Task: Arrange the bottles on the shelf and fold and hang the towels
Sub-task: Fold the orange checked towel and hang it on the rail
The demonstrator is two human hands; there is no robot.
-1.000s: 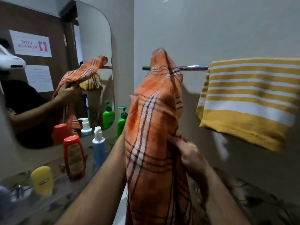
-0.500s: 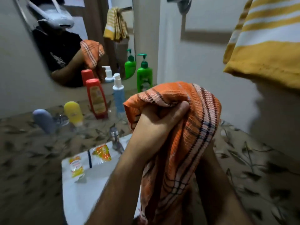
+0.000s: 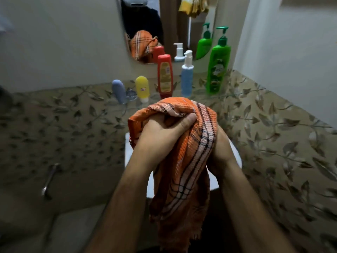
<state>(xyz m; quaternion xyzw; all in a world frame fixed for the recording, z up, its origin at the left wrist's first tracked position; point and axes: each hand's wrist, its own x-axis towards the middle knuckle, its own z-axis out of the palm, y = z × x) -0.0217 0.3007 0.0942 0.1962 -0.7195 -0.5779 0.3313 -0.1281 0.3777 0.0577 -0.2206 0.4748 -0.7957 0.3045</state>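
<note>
An orange checked towel point(image 3: 189, 156) is bunched in front of me, over the white sink point(image 3: 235, 152). My left hand point(image 3: 160, 136) grips its upper folds, thumb on top. My right hand point(image 3: 221, 154) holds it from the right side, partly hidden by the cloth. The towel's tail hangs down between my forearms. On the glass shelf behind stand a grey-blue tube point(image 3: 119, 91), a yellow tube point(image 3: 142, 88), a red bottle point(image 3: 165, 75), a blue pump bottle point(image 3: 187, 77) and a green pump bottle point(image 3: 218, 64).
A mirror point(image 3: 164, 19) above the shelf reflects the bottles, the orange towel and a yellow towel point(image 3: 193, 5). Leaf-patterned tiled walls point(image 3: 273, 143) run left and right of the sink. A metal handle point(image 3: 49, 178) sticks out of the left wall.
The orange towel has come off the rail and down in front of the sink, bunched in both hands. My view has dropped from the rail and yellow striped towel to the shelf and sink.
</note>
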